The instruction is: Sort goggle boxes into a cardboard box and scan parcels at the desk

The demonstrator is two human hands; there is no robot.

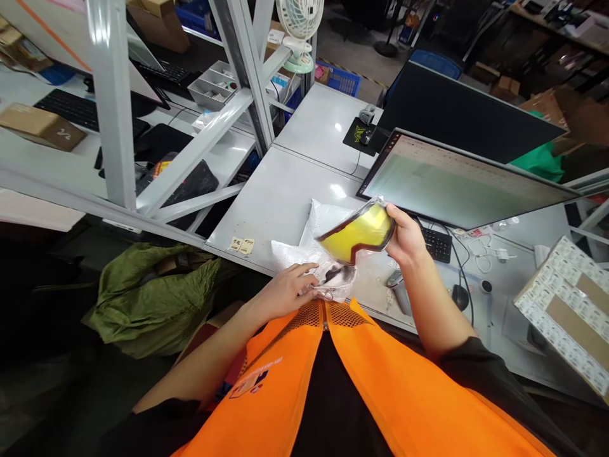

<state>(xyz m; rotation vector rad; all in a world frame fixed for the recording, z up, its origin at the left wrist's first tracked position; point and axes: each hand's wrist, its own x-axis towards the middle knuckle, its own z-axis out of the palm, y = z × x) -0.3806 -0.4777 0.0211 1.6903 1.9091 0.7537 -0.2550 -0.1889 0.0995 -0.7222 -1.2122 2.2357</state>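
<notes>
My right hand (pixel 406 236) grips the right end of a yellow goggle lens (pixel 364 231) with a dark red-brown edge. Clear plastic film wraps the lens, which is held tilted above the desk. Just below and to its left, my left hand (pixel 292 289) has its fingers curled over the edge of a whitish plastic bag (pixel 345 292). Something dark shows in the mouth of this bag, but I cannot make out what it is. Behind both hands lies a white bubble mailer (pixel 323 219), partly covered by the lens.
A monitor (pixel 457 178) and a keyboard (pixel 436 244) stand behind my right hand. A barcode scanner (pixel 399 292) lies near the desk's front edge, with a mouse (pixel 460 297) farther right. A printed carton (pixel 571 311) sits far right. Metal frame bars (pixel 200 146) rise on the left.
</notes>
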